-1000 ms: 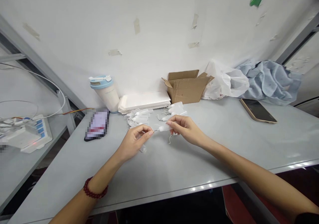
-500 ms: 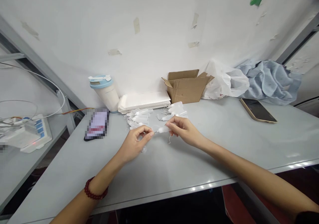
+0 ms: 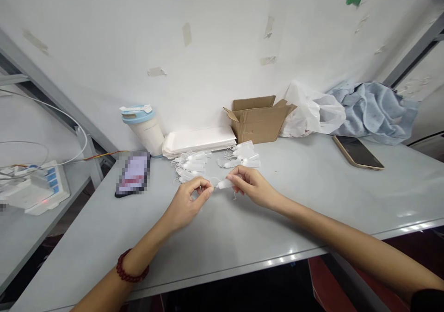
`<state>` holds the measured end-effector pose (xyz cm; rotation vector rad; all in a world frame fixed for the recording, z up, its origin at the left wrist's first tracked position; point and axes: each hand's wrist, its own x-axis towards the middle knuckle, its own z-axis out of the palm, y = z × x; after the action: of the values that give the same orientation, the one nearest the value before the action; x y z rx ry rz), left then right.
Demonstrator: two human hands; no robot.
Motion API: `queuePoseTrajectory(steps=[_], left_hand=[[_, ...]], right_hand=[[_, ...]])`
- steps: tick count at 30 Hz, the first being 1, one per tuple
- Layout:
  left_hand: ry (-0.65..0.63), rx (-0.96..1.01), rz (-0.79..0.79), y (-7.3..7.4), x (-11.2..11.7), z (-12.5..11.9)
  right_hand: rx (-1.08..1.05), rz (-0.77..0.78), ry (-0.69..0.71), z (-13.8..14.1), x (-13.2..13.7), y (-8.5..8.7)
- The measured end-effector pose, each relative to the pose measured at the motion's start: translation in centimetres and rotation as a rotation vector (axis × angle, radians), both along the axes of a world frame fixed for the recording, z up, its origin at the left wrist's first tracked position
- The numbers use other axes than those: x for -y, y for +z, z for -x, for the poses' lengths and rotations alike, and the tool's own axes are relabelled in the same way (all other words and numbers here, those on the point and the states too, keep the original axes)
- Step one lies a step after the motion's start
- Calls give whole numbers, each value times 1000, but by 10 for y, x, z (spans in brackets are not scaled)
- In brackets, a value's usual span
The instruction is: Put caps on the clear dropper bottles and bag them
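A small white translucent squeeze bottle (image 3: 225, 184) with a thin dark needle-like tip points left between my hands, above the table. My right hand (image 3: 251, 184) pinches its body between thumb and fingers. The fingertips of my left hand (image 3: 190, 200) are pressed together at the end of the thin tip; what they hold there is too small to make out. A thin white string curls under my right fingers. Behind my left hand lies a pile of similar bottles (image 3: 194, 165) with strings. A smaller group of bottles (image 3: 245, 152) lies behind my right hand.
Along the wall stand a blue-lidded cup (image 3: 147, 129), a stack of white envelopes (image 3: 199, 140), an open cardboard box (image 3: 258, 124), a plastic bag (image 3: 308, 113) and blue cloth (image 3: 378, 110). Phones lie left (image 3: 133, 173) and right (image 3: 357, 152). A power strip (image 3: 52, 191) sits far left.
Both hands and the bottle stay close together, shifted only slightly. More of the bottle body is now covered by my right fingers. The view has moved a little.
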<state>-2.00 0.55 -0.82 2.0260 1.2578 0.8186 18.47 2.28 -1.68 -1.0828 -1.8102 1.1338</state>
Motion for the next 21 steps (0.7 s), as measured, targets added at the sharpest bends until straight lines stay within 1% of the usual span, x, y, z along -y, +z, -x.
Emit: queuePoseTrajectory(steps=[4, 8, 10, 16, 21], left_hand=[[0, -9, -11, -1, 0, -1], [-1, -22, -34, -1, 2, -5], [0, -24, -35, 1, 3, -6], [5, -26, 42, 9, 2, -1], [-67, -50, 38, 6, 1, -1]], right_hand=[[58, -30, 36, -1, -1, 3], [170, -78, 194, -7, -2, 11], [198, -95, 249, -9, -2, 14], [205, -101, 225, -10, -2, 15], [189, -78, 252, -10, -3, 12]])
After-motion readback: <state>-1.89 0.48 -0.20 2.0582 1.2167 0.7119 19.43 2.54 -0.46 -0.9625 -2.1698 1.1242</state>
